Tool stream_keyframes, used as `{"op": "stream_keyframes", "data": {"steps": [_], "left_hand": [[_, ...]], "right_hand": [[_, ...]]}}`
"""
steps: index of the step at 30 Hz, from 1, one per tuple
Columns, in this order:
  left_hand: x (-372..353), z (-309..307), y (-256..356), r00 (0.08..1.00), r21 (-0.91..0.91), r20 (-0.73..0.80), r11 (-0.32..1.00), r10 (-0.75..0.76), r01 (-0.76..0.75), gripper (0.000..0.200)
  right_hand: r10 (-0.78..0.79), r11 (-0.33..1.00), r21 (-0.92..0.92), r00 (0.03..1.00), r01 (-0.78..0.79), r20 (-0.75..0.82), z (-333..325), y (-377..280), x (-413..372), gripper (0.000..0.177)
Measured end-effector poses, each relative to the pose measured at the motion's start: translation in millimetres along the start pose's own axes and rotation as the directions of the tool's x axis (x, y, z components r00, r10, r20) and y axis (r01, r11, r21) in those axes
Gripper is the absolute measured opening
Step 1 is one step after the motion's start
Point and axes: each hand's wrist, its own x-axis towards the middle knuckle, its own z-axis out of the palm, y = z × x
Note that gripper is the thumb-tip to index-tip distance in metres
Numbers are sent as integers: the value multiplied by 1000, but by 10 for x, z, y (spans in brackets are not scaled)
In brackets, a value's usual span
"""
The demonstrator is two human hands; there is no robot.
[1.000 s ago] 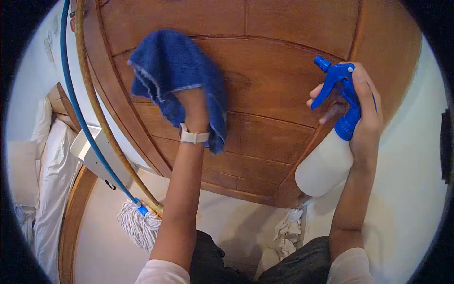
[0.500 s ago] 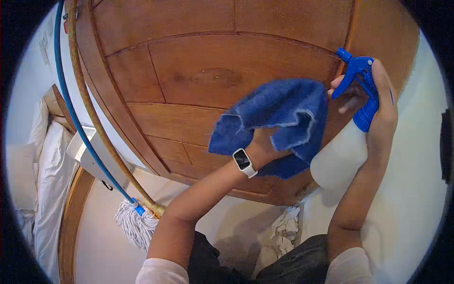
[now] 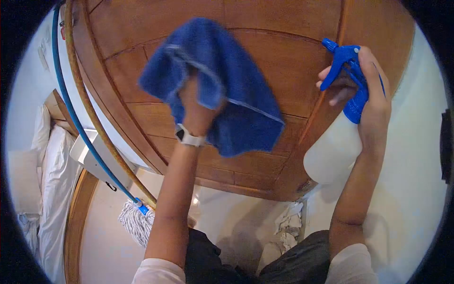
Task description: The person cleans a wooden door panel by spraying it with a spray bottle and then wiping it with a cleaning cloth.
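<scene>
A blue cloth [image 3: 241,90] lies spread against the brown wooden door [image 3: 283,52], with my left hand [image 3: 201,111] closed on it; part of the hand is hidden by its folds. A watch with a white band is on that wrist. On the right, my right hand [image 3: 376,90] grips a spray bottle [image 3: 331,149] by its blue spray head. The bottle's body is white and hangs tilted below the hand, and its nozzle points left toward the door.
At the left, a mop [image 3: 137,222] with a blue handle stands beside a brown pole [image 3: 87,97]. Behind them are a white bin [image 3: 97,156] and a bed with white bedding [image 3: 54,175]. Crumpled white scraps [image 3: 289,225] lie on the floor by the wall.
My left hand has moved up and left across the door with the cloth, which has opened out wider. My right hand and the spray bottle have shifted slightly left and up.
</scene>
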Motion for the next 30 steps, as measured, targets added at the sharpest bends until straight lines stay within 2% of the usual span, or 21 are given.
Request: {"op": "stream_keyframes", "data": {"steps": [1, 2, 4, 5, 6, 7, 10, 12, 15, 19, 24, 27, 30], "left_hand": [[1, -37, -264, 992, 216, 6, 969, 124, -122, 61], [4, -77, -522, 969, 423, 11, 877, 245, -227, 60], [89, -327, -733, 954, 633, 88, 723, 288, -276, 55], [139, -392, -827, 975, 570, -25, 804, 221, -168, 52], [117, -510, -1050, 999, 605, 7, 795, 53, -46, 52], [75, -601, -1233, 999, 565, -35, 823, -42, 54, 52], [-138, -725, -1618, 945, 153, -117, 934, -307, 322, 54], [-279, -757, -1796, 883, -130, -109, 888, -456, 442, 55], [-422, -755, -1901, 815, -339, -70, 782, -575, 523, 56], [-389, -669, -1870, 791, -423, -54, 732, -609, 535, 58], [-252, -418, -1713, 826, -437, -80, 764, -558, 474, 61], [-177, -230, -1483, 872, -354, -140, 846, -470, 399, 62], [-145, -12, -1077, 938, -157, -197, 953, -286, 258, 64]], "right_hand": [[3, 1000, 0, 1000, -3, -1, 0, 0, 3, 42], [7, 1000, 1, 1000, -7, -2, 9, 1, 5, 42], [6, 1000, -1, 1000, -6, 1, 23, 6, 11, 42], [4, 1000, -7, 1000, -4, 4, 28, 10, 11, 42], [1, 1000, -13, 1000, -1, 8, 31, 15, 14, 42], [-1, 1000, -11, 1000, 2, 10, 29, 19, 20, 42], [-4, 1000, -5, 1000, 4, 12, 43, 29, 18, 42], [0, 1000, -2, 1000, 0, -4, 54, 28, 17, 42], [-7, 1000, 9, 1000, 7, 11, 44, 21, 27, 42], [-3, 1000, 12, 1000, 3, 0, 54, 4, 14, 42], [-7, 999, 33, 1000, 7, 16, 51, 5, -1, 42], [11, 1000, -24, 1000, -10, 27, 43, -37, 4, 48], [2, 1000, -3, 998, -2, 55, 27, -5, 11, 50]]}}
